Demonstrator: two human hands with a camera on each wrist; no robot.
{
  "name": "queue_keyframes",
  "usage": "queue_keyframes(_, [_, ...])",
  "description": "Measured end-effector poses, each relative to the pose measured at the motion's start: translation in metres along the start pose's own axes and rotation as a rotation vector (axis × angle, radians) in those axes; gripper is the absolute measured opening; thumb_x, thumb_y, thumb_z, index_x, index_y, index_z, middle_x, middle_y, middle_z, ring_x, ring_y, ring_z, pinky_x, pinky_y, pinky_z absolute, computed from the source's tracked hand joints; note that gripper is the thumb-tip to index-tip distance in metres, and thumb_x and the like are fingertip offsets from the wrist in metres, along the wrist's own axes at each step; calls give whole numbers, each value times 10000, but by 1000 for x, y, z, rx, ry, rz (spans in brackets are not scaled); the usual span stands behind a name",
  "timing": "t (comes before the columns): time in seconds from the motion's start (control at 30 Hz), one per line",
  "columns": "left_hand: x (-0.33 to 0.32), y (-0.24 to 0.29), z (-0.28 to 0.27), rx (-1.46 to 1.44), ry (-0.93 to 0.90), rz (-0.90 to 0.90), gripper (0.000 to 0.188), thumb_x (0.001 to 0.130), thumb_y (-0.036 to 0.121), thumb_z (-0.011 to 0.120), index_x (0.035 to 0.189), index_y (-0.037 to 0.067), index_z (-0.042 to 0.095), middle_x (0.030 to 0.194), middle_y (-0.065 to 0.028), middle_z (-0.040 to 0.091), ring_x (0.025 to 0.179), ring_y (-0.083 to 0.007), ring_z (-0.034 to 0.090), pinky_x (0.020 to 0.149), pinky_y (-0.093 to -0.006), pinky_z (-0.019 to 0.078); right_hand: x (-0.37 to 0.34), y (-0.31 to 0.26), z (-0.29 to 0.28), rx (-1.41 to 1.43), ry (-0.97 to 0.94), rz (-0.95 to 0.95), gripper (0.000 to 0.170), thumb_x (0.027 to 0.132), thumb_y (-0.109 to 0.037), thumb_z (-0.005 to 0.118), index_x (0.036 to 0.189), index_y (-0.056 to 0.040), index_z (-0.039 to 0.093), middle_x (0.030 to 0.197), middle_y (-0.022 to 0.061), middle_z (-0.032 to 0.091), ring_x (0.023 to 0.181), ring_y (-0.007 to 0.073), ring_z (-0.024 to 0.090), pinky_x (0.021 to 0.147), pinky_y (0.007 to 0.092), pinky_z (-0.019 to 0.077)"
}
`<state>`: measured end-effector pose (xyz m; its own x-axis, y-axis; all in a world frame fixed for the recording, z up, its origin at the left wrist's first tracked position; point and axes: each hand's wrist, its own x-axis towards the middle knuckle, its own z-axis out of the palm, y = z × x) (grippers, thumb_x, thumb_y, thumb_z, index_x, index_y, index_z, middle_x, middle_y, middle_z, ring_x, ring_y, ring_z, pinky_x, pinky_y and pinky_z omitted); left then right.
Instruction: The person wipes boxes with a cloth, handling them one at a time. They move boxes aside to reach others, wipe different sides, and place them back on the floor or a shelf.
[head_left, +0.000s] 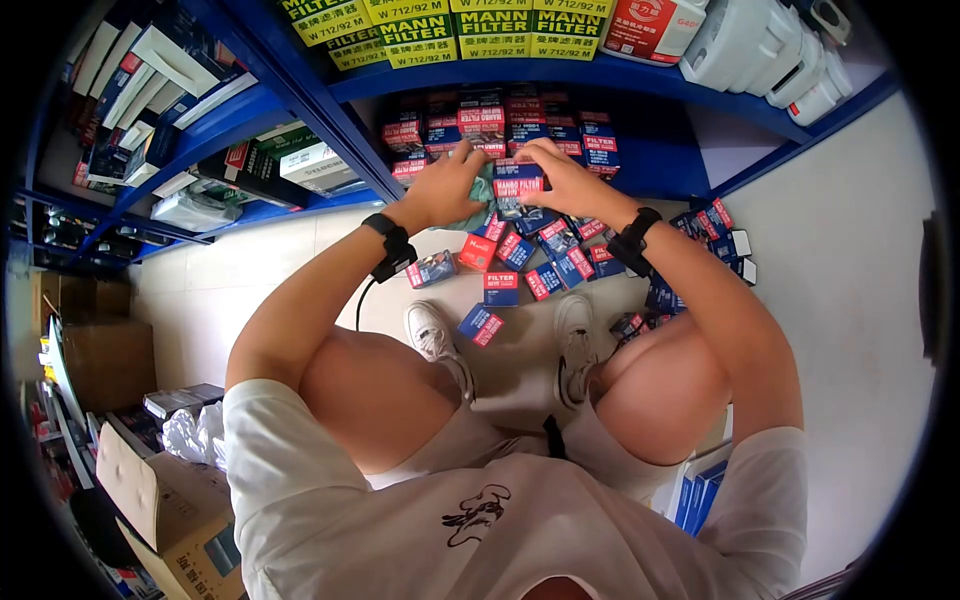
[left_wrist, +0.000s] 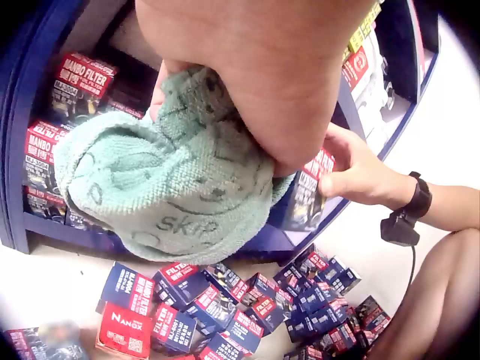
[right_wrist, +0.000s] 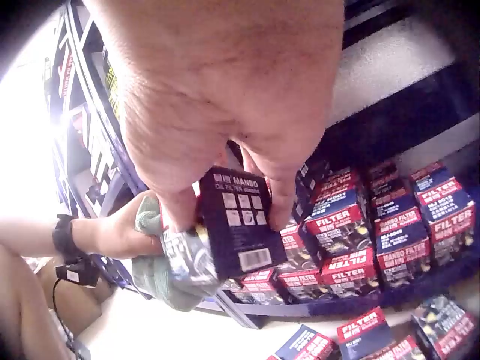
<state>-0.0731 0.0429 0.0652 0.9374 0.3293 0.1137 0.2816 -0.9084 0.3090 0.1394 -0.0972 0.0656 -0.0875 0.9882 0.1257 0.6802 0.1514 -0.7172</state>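
Note:
The right hand (head_left: pixel 565 185) grips a dark blue and red filter box (head_left: pixel 518 188) between thumb and fingers, in front of the lower shelf. In the right wrist view the box (right_wrist: pixel 241 225) shows its barcode side, fingers on both sides of it. The left hand (head_left: pixel 447 187) holds a green cloth (head_left: pixel 482 200) bunched against the box's left side. Seen in the left wrist view, the cloth (left_wrist: pixel 172 180) hangs in folds below the left hand, hiding most of its fingers. The right hand (left_wrist: pixel 360 171) is just beyond it with the box (left_wrist: pixel 309 195).
Similar boxes (head_left: pixel 480 122) stand in rows on the lower blue shelf (head_left: pixel 660 150). Many more boxes (head_left: pixel 500 288) lie loose on the floor around the person's shoes (head_left: pixel 428 330). Yellow boxes (head_left: pixel 493 25) and white jugs (head_left: pixel 745 45) stand on the shelf above. An open carton (head_left: pixel 180 510) is at lower left.

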Motion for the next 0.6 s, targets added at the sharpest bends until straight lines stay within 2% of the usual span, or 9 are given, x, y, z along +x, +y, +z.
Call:
queue_keyframes(0.1, [-8, -8, -2, -2, -9, -26, 692, 704, 240, 787, 1300, 86, 471, 1224, -177, 504, 1080, -412, 598, 874, -489, 529, 11, -2, 14, -79, 26, -53, 787, 761, -221, 815, 1395, 33, 425, 1360, 212, 471, 1247, 372, 505, 1024, 392, 449])
queue_keyframes(0.17, [-13, -14, -9, -10, -9, -51, 692, 704, 237, 782, 1304, 86, 471, 1222, -177, 505, 1071, -414, 603, 872, -490, 531, 26, 0, 18, -101, -22, -34, 803, 723, -197, 826, 1383, 52, 441, 1353, 224, 481, 1242, 384, 504, 1029, 393, 444])
queue_keyframes(0.2, [-15, -16, -14, -6, -26, -76, 690, 705, 234, 775, 1307, 88, 472, 1220, -176, 507, 1065, -415, 606, 876, -493, 529, 33, 0, 24, -124, -4, -87, 800, 705, -168, 819, 1374, 68, 451, 1307, 227, 497, 1223, 383, 511, 1023, 385, 446])
queue_keyframes(0.3, [-18, -23, -24, 12, -85, -154, 684, 706, 220, 764, 1313, 97, 473, 1223, -178, 511, 1067, -426, 602, 890, -501, 525, 50, -3, 34, -96, -5, -83, 785, 702, -146, 806, 1370, 69, 453, 1256, 224, 509, 1205, 381, 518, 1016, 380, 449])
queue_keyframes(0.33, [-20, -28, -25, 12, -84, -171, 690, 705, 220, 765, 1319, 103, 473, 1229, -180, 509, 1074, -429, 599, 893, -502, 523, 53, -8, 36, -115, 2, -61, 764, 695, -92, 793, 1363, 69, 457, 1233, 221, 503, 1200, 384, 518, 1022, 377, 450])
queue_keyframes(0.5, [-39, -58, -27, 18, 4, -166, 705, 711, 227, 773, 1338, 117, 470, 1237, -190, 503, 1077, -442, 598, 882, -507, 523, 68, -17, 48, -76, 13, -80, 750, 667, 7, 790, 1342, 62, 465, 1276, 212, 478, 1211, 387, 513, 1044, 377, 448])
queue_keyframes(0.6, [-53, -64, -27, 3, -43, -277, 713, 728, 256, 776, 1358, 127, 467, 1241, -199, 493, 1035, -449, 616, 852, -505, 528, 62, -18, 53, -94, -20, -126, 763, 666, 18, 810, 1341, 43, 456, 1290, 204, 467, 1238, 389, 502, 1042, 382, 453])
